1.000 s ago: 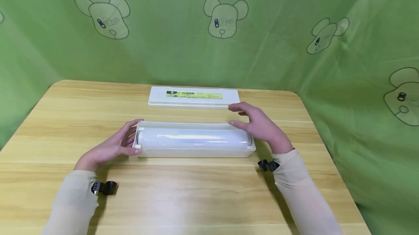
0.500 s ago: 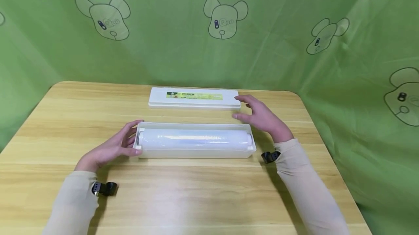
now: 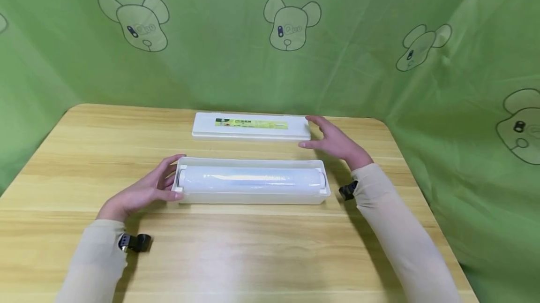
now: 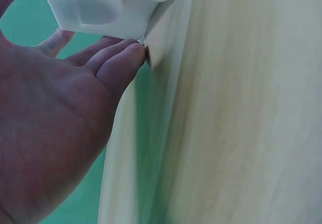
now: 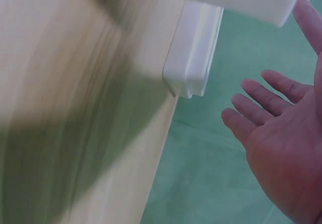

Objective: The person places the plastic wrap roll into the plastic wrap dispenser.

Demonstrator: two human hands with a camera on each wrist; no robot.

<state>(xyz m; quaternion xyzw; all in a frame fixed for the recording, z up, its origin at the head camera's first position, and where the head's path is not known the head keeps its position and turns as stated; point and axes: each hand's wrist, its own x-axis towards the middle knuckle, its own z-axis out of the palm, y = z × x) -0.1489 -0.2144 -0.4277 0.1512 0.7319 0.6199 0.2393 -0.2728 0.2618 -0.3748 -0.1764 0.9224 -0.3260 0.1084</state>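
Note:
A long white plastic box [image 3: 253, 198] lies on the table, its top uncovered. Inside it rests a roll of clear film [image 3: 249, 179]. My left hand [image 3: 141, 191] grips the box's left end, thumb at the front corner and index finger at the back one. In the left wrist view, the other fingers [image 4: 121, 68] lie by the lower edge of that end. Behind the box is a flat white lid [image 3: 251, 135] with a green and yellow label. My right hand [image 3: 337, 143], thumb and fingers spread, hovers at the lid's right end; contact is unclear in the head view.
The wooden table [image 3: 236, 251] has rounded far corners. A green curtain [image 3: 219, 68] with bear-head drawings hangs behind and to the right. Each wrist carries a small black camera, such as the left wrist camera [image 3: 137, 242].
My right hand has left the right end of the box and moved back toward the right end of the lid, fingers spreading. The left hand and box have stayed in place.

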